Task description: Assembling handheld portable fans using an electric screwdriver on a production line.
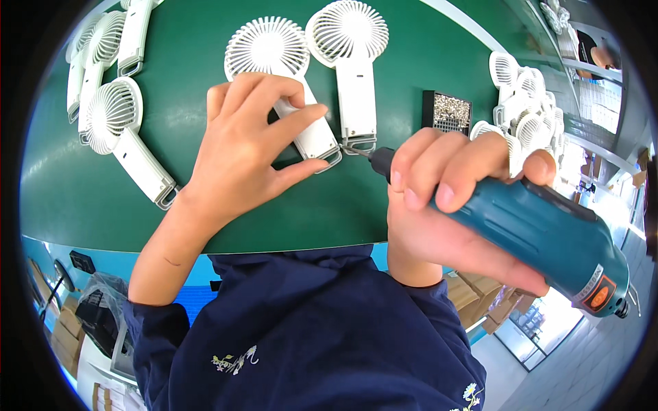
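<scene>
My left hand [250, 137] is closed about the handle of a white handheld fan [319, 139], its thumb and forefinger lying on it. The fan's round slatted head points away from me, and a small metal loop shows at its near end. In my right hand [445, 178] is a teal electric screwdriver [534, 219], held slanting. Its thin bit reaches left to the near right corner of that handle; whether it touches a screw cannot be made out. Close on the right lies a second white fan [356, 96], touched by neither hand.
A black tray [428, 113] full of small screws stands right of the fans. Several white fans [113, 113] lie at the left, and a pile of white fan parts [528, 103] at the far right. The green table [274, 229] has its near edge at my body.
</scene>
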A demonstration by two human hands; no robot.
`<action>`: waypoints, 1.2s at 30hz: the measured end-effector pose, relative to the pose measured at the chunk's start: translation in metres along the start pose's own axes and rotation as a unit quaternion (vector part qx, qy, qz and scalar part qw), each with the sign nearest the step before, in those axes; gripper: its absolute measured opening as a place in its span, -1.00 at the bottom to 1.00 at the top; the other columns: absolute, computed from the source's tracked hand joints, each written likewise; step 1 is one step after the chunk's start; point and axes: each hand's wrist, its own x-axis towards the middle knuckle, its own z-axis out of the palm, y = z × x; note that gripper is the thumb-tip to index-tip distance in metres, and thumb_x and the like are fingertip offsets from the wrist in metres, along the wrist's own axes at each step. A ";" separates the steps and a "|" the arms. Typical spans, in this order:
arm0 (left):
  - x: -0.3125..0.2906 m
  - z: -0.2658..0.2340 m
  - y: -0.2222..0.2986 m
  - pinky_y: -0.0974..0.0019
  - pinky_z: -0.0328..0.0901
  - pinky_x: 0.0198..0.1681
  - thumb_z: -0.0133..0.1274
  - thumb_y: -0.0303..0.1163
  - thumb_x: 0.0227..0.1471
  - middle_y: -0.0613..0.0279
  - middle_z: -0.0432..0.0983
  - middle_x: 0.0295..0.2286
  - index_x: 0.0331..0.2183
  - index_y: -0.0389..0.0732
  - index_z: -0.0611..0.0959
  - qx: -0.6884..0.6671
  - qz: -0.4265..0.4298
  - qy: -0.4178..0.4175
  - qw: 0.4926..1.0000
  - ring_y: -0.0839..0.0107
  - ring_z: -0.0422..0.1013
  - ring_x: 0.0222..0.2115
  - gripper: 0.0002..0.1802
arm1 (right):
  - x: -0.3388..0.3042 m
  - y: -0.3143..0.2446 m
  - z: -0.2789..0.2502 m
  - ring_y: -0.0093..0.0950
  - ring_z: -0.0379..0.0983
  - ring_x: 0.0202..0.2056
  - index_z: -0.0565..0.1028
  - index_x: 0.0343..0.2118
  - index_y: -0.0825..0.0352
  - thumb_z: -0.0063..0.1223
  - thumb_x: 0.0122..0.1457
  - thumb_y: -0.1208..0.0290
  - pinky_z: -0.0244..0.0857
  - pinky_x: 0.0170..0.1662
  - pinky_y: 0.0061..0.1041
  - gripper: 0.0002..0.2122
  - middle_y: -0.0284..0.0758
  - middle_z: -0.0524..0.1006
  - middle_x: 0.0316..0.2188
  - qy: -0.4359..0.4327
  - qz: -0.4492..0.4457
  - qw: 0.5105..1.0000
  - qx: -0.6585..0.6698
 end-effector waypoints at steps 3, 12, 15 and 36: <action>-0.003 0.003 -0.001 0.22 0.09 -0.15 0.36 -0.24 -0.47 0.38 0.36 -0.28 -0.26 -0.05 0.66 0.001 -0.008 0.001 1.000 0.31 0.28 -0.22 -0.45 | -0.001 0.004 0.001 -0.44 0.20 -0.68 0.20 0.10 0.17 -0.20 -0.06 -0.48 0.19 -0.54 -0.36 -0.16 -0.29 0.31 -0.53 0.007 0.013 1.000 -0.013; -0.003 0.003 0.001 0.21 0.08 -0.13 0.36 -0.25 -0.48 0.40 0.36 -0.29 -0.25 -0.06 0.66 -0.002 -0.012 0.002 1.000 0.31 0.27 -0.20 -0.44 | -0.004 0.011 -0.007 -0.42 0.20 -0.70 0.21 0.12 0.19 -0.28 -0.08 -0.53 0.19 -0.58 -0.37 -0.11 -0.27 0.33 -0.55 0.003 0.026 1.000 -0.006; -0.004 0.004 -0.001 0.21 0.08 -0.12 0.36 -0.25 -0.48 0.40 0.36 -0.29 -0.25 -0.06 0.66 0.000 -0.015 0.001 1.000 0.31 0.27 -0.20 -0.44 | -0.008 0.019 -0.007 -0.42 0.21 -0.69 0.21 0.11 0.21 -0.29 -0.09 -0.53 0.20 -0.57 -0.37 -0.10 -0.27 0.34 -0.55 0.009 0.022 1.000 -0.001; 0.000 0.004 0.006 0.18 0.06 -0.10 0.36 -0.17 -0.46 0.38 0.36 -0.31 -0.24 -0.04 0.65 0.025 -0.002 0.005 1.000 0.29 0.27 -0.18 -0.43 | 0.002 -0.024 -0.019 -0.46 0.19 -0.73 0.20 0.05 0.15 -0.39 -0.11 -0.57 0.15 -0.69 -0.45 -0.12 -0.31 0.33 -0.59 0.123 -0.089 0.988 -0.012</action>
